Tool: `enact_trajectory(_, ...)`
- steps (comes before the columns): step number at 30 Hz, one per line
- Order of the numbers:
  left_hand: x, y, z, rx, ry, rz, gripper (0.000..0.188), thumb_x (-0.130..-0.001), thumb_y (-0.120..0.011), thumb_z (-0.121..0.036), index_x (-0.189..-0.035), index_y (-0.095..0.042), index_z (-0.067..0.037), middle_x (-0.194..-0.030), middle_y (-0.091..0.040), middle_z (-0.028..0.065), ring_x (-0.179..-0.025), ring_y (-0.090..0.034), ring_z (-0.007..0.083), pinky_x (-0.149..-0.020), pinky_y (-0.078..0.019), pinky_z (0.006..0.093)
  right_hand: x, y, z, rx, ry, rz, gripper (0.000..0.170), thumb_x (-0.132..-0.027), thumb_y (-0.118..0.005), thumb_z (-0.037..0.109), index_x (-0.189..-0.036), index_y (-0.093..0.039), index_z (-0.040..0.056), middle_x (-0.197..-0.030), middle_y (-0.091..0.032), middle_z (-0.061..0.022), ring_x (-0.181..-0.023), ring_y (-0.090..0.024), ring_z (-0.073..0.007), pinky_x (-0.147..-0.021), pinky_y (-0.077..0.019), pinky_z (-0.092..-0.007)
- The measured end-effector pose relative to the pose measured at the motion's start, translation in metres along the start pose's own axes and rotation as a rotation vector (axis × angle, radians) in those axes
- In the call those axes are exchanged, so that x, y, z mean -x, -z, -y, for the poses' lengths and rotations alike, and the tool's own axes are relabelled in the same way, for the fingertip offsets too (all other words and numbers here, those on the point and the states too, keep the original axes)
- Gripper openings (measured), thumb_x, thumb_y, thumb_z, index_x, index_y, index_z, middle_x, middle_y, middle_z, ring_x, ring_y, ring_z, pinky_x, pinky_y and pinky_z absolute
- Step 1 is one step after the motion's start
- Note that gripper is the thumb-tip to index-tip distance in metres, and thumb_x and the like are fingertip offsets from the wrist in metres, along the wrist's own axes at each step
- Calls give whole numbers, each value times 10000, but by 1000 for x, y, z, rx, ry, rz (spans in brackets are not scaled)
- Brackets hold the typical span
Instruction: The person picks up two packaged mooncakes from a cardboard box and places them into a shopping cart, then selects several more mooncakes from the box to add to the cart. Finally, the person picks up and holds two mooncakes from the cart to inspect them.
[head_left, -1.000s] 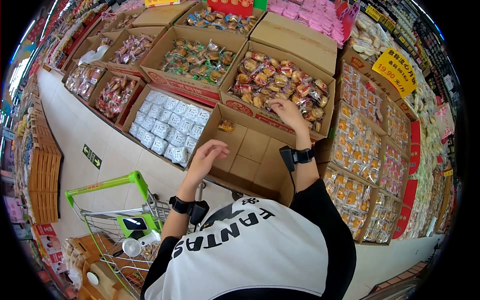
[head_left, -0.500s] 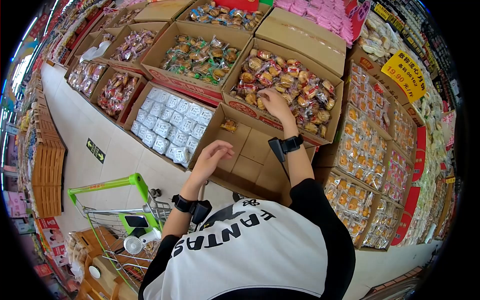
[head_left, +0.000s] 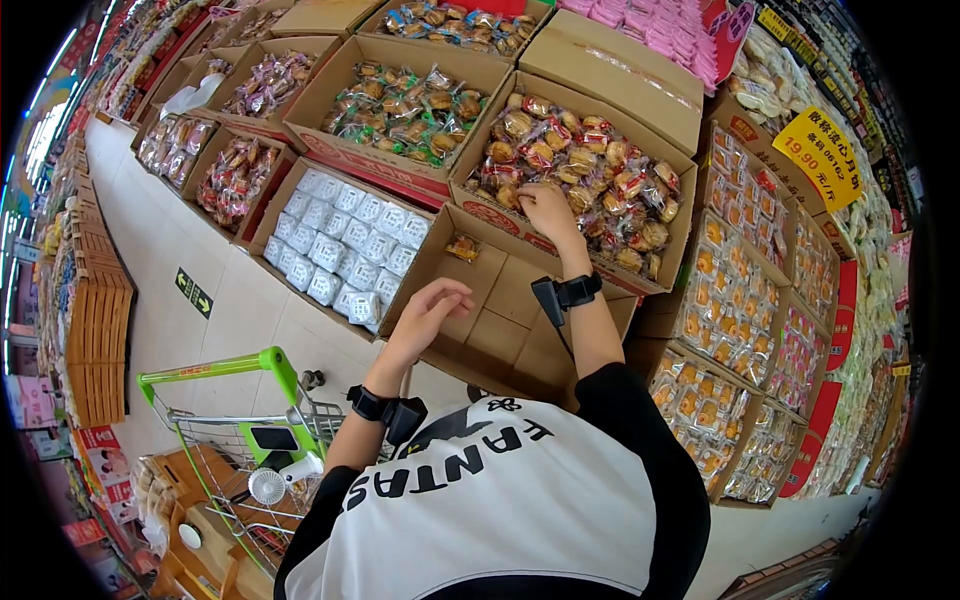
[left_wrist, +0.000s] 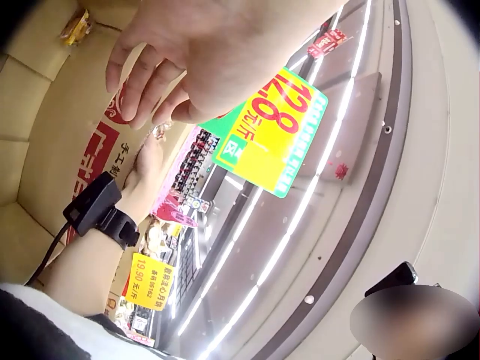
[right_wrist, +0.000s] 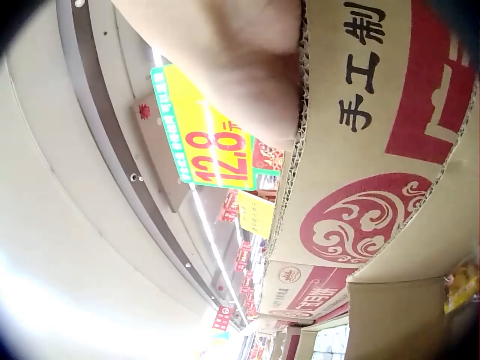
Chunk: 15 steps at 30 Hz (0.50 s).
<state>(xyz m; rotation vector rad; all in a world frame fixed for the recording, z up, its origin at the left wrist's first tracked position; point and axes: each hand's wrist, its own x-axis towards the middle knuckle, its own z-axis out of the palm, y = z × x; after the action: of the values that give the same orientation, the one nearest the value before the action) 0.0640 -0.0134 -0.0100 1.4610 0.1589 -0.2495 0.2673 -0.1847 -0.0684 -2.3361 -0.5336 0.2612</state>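
Observation:
In the head view, my right hand (head_left: pixel 549 211) reaches over the near wall of a cardboard box (head_left: pixel 580 262) filled with wrapped mooncakes (head_left: pixel 575 160). Its fingertips are right at the mooncakes by the near left corner; I cannot tell whether they pinch one. The box wall hides those fingers in the right wrist view. My left hand (head_left: pixel 430 311) hovers, fingers loosely bent and holding nothing, over the left side of a lower cardboard box (head_left: pixel 500 310). A single wrapped mooncake (head_left: pixel 463 248) lies in that box's far left corner.
A box of white-wrapped pieces (head_left: pixel 345 240) stands left of the lower box, with a green-handled shopping cart (head_left: pixel 215 372) nearer me. Behind is a box of green-wrapped mooncakes (head_left: pixel 405 115). Packaged pastries (head_left: pixel 715 290) fill boxes on the right, below a yellow price sign (head_left: pixel 820 155).
My right hand has shifted left within the mooncake box, toward its near left corner. The left hand stays over the lower box, moving only slightly. The head view has shifted a little.

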Motion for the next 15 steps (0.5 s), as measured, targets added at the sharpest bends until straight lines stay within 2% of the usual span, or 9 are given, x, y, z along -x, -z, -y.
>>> enact_trajectory(5,-1,-2,1,8,-19,28,171,-862,-420,-94,-955,-530,-2,-842,-573,72,-797,-537,122,-759,-421,234,9,5,7,63,8,-27,251,-822,-452,145,-978,-593,9,-1105,-534,-113,-993,-476,-329,-913,-358,-399)
enact_trajectory(8,0,-3,-2,4,-33,40,172,-864,-418,-94,-955,-530,0,-845,-572,75,-798,-536,126,-758,-422,235,11,3,-3,9,39,-83,255,-834,-467,146,-1023,-571,9,-1128,-521,-115,-1053,-452,-305,-905,-369,-380)
enact_trajectory(10,0,-3,-1,-1,-38,47,172,-865,-414,-93,-952,-529,0,-846,-571,74,-797,-536,128,-758,-421,237,15,7,-2,-199,80,-170,299,-844,-469,142,-1115,-513,25,-1199,-466,-118,-1095,-435,-288,-909,-368,-358)
enact_trajectory(15,3,-2,-5,-2,-62,44,173,-867,-408,-95,-954,-525,-2,-843,-570,73,-790,-536,129,-750,-421,240,34,38,34,-439,176,-334,360,-859,-453,143,-1206,-433,51,-1281,-385,-96,-1132,-420,-226,-909,-364,-322)
